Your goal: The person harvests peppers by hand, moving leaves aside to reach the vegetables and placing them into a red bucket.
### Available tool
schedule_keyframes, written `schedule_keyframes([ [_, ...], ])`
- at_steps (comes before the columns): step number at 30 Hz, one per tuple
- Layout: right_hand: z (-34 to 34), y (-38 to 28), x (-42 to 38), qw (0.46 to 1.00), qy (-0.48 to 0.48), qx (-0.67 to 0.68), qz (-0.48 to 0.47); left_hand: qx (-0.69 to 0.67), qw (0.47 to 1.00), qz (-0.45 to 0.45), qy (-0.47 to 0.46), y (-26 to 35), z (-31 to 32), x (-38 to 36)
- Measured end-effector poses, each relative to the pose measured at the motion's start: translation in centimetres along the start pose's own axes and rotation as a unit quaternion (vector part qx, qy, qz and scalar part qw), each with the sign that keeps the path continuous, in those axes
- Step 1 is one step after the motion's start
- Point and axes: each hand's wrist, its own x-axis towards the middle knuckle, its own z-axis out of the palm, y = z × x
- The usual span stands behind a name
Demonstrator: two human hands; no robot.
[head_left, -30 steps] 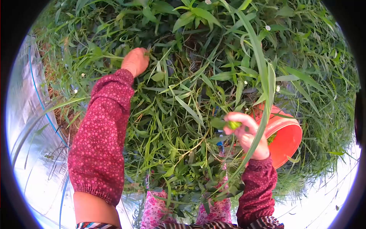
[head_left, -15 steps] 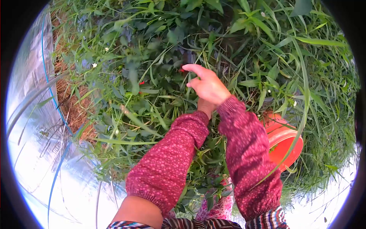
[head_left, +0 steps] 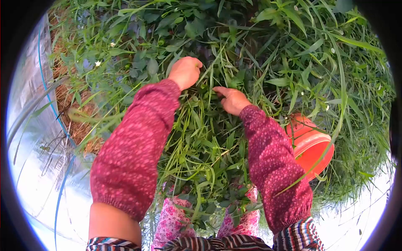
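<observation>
My left hand (head_left: 185, 73) is among the leafy green plants (head_left: 194, 27), its fingers curled closed. Whatever lies inside them is hidden. Lower and to the right, my right hand (head_left: 234, 100) reaches into the stems with its index finger stretched out and its thumb bent below. I see nothing held in it. Long grass stems (head_left: 194, 125) hang and lie between and below the two hands. Both forearms wear dark pink patterned sleeves (head_left: 134, 142).
An orange bucket (head_left: 307, 140) lies tilted in the grass by my right forearm. Plastic sheeting (head_left: 35, 167) with a blue line (head_left: 58, 117) borders the left side, beside dry brown straw (head_left: 86, 113). My patterned trouser legs (head_left: 171, 221) show at the bottom.
My left hand has come out from beneath the right and moved up and left. My right hand has shifted lower and slightly right. Small red spots among the leaves no longer show.
</observation>
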Motion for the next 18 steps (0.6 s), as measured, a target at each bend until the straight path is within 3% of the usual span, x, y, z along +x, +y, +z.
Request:
schedule_keyframes([
  [1,0.4,0.0,-0.3,1.000,0.001,-0.002,0.003,0.117,0.992,0.049,-0.022,0.2,0.6,0.9],
  [3,1.2,0.0,-0.8,0.998,0.043,0.039,0.000,0.249,0.960,-0.063,-0.111,0.5,2.2,2.5],
  [7,2.5,1.0,-1.0,0.993,0.093,0.045,-0.054,0.158,0.957,-0.180,-0.165,-1.4,3.5,4.4],
  [10,2.3,1.1,-0.9,0.991,0.089,0.102,-0.019,0.190,0.953,-0.204,-0.121,-2.7,4.0,4.0],
  [12,1.7,1.4,-1.2,0.978,0.096,0.182,-0.009,0.206,0.945,-0.198,-0.161,-2.7,3.1,3.7],
  [13,1.8,1.6,-1.1,0.944,0.100,0.314,0.025,0.220,0.934,-0.191,-0.206,-2.7,2.9,3.0],
  [17,0.5,3.0,-1.5,0.942,0.106,0.316,0.030,0.213,0.932,-0.124,-0.268,-4.0,0.6,2.3],
  [18,0.5,3.2,-2.0,0.933,0.115,0.337,0.052,0.252,0.941,-0.046,-0.220,-5.9,1.7,2.3],
])
